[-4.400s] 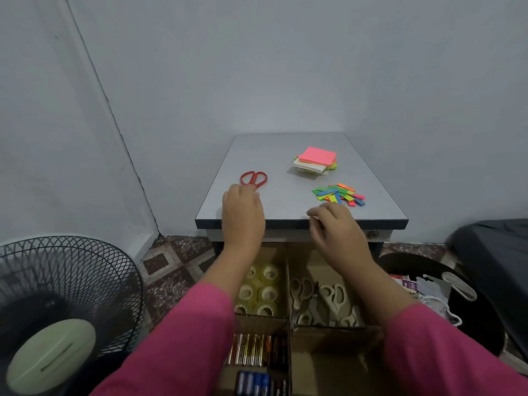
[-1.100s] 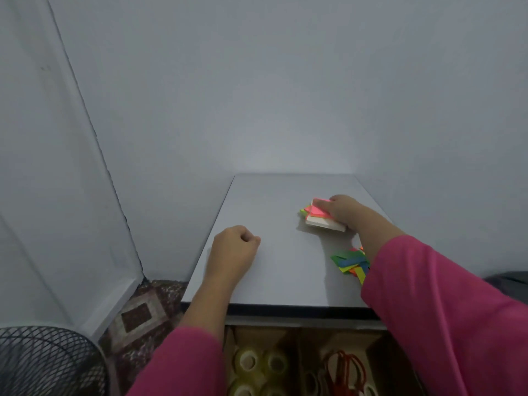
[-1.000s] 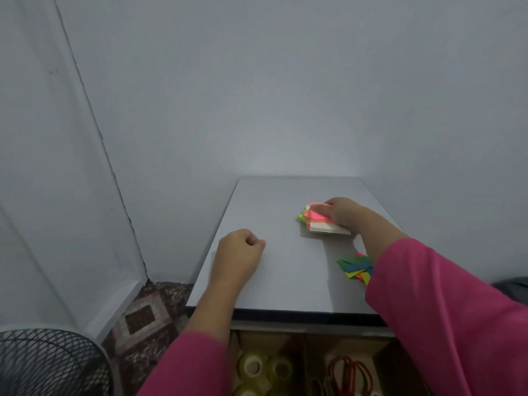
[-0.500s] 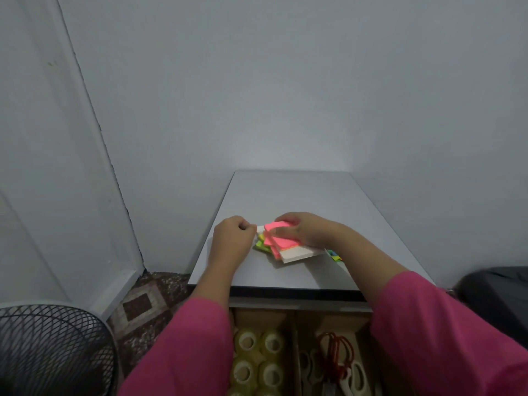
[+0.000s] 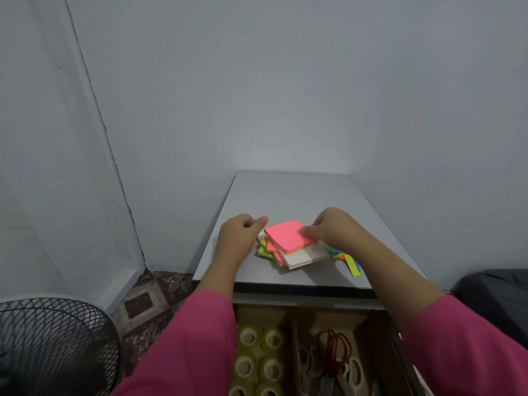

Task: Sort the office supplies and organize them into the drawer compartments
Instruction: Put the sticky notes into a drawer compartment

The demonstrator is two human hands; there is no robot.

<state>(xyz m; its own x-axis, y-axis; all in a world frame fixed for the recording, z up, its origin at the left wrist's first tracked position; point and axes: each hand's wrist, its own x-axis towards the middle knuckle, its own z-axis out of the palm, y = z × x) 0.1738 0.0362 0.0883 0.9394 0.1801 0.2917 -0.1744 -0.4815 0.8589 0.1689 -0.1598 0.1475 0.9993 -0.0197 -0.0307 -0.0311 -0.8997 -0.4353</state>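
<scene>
A fanned stack of sticky-note pads (image 5: pixel 288 242), pink on top with white, orange and green below, lies near the front of the grey desk (image 5: pixel 288 195). My right hand (image 5: pixel 333 227) pinches the stack's right edge, thumb on the pink pad. My left hand (image 5: pixel 240 234) is curled in a fist against the stack's left side; I cannot see anything in it. Coloured paper strips (image 5: pixel 347 257) lie just right of the stack, partly under my right wrist. Below the desk the open drawer (image 5: pixel 295 312) holds tape rolls (image 5: pixel 257 358) on the left and scissors (image 5: pixel 333 358), one red pair among white ones, on the right.
A black wire fan (image 5: pixel 54 347) stands on the floor at lower left. A dark object (image 5: pixel 497 298) sits to the right of the desk. Walls close in behind and to the left of the desk.
The red scissors went from the desk into the drawer. My right hand dragged the note pads from the desk's back right to the front, next to my left fist.
</scene>
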